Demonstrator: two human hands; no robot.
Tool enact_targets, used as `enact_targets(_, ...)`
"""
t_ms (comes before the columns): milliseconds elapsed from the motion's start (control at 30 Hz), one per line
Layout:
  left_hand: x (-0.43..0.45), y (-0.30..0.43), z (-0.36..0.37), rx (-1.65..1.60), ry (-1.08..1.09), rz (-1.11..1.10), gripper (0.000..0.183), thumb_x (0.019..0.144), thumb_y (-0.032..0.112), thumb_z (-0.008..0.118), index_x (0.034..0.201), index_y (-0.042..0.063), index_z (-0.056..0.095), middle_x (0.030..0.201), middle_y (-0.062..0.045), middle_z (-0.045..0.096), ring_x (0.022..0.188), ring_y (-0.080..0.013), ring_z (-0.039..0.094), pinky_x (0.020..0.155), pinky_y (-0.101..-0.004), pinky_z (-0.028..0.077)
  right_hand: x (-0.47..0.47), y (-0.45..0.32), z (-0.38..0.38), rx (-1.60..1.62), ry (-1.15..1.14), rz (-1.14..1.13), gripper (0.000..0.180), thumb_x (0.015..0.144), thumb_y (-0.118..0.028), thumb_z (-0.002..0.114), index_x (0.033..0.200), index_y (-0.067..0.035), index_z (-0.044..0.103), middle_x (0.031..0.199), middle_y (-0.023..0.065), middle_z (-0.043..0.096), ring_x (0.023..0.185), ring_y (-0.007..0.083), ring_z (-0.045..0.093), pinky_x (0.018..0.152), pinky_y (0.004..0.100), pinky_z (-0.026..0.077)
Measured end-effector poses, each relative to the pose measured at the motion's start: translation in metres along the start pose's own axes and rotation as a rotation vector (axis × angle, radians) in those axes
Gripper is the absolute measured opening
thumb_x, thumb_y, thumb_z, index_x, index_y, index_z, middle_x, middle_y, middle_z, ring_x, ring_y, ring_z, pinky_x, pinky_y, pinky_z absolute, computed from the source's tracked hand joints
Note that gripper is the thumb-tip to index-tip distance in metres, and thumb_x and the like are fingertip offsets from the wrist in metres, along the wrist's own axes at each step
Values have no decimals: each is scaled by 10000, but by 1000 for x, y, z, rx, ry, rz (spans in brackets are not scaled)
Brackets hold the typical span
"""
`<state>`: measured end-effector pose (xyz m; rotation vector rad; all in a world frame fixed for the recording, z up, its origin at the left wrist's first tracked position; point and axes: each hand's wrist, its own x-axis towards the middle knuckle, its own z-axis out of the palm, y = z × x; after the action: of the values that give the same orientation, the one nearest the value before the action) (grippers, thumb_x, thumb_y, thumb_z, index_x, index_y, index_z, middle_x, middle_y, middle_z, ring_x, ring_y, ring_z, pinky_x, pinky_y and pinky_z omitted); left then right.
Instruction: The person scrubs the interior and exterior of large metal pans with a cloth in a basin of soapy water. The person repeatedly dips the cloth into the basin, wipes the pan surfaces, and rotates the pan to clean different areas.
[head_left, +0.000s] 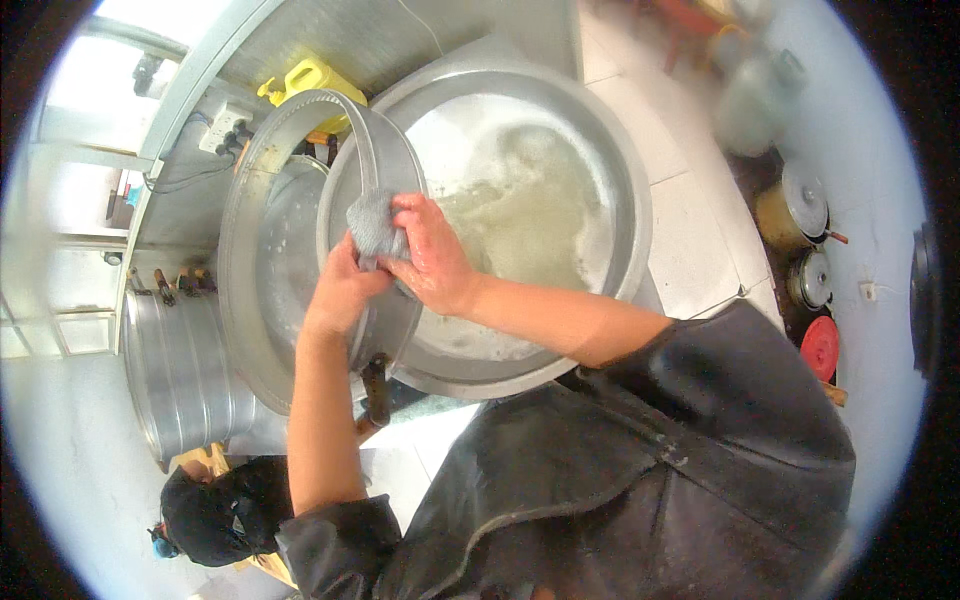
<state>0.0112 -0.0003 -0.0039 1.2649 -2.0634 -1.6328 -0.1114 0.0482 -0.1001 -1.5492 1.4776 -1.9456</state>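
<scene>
A grey textured cloth (370, 223) is bunched between my two hands, above the wall of a wide metal ring, apparently a steamer tier (397, 154). My left hand (341, 291) grips the lower left of the cloth. From the other side, my wet right hand (435, 259) has its fingers curled on it. The ring stands tilted on edge, leaning over the left rim of a large metal basin (636, 225). Cloudy, foamy water (517, 202) lies in the basin. A dark handle (377, 382) sticks out from the ring's near side. My hands hide part of the ring's wall.
Behind the ring stands a yellow plastic jug (319, 82), near a power strip (225, 127) with plugs. Stacked metal tiers (180, 367) are at left. A person in dark clothing (225, 510) is at lower left. Lidded pots (806, 199) and a red lid (820, 347) line the right wall.
</scene>
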Motion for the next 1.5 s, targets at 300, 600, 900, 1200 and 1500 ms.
enact_targets(300,-26,-4,16,-1,-57,45,749,588,-70,544,1317,6,390,1146,-42,533,1057,-148,484,962,-272,327,124,70,14,-13,167,541,390,806,-293,569,969,57,513,969,268,541,920,439,492,807,478,390)
enact_targets(600,7,2,3,21,19,100,686,589,-51,550,1264,0,440,1064,-25,547,987,-132,496,894,-251,371,-9,-2,5,80,41,51,283,743,-79,595,987,-36,457,1078,159,452,938,327,420,835,402,349)
enact_targets(900,-45,-1,27,-25,-133,2,758,602,-95,519,1337,-24,350,1228,-72,484,1144,-151,425,1001,-271,283,147,35,-7,-377,-109,123,245,736,-116,583,920,12,486,889,216,535,848,406,493,769,469,397)
enact_targets(1200,-11,-6,6,-22,2,-102,778,573,-87,546,1327,-4,378,1114,-65,553,1023,-161,511,928,-275,366,35,0,-15,-198,-148,-264,304,756,-172,604,963,11,476,969,180,496,931,366,487,840,446,381)
enact_targets(1500,-29,-6,-5,-123,-14,-69,772,607,-72,576,1342,1,353,1219,-77,513,1125,-186,474,955,-282,355,-32,35,-46,-545,-795,469,383,760,-128,601,1095,32,509,1088,185,487,1009,325,500,893,473,417)
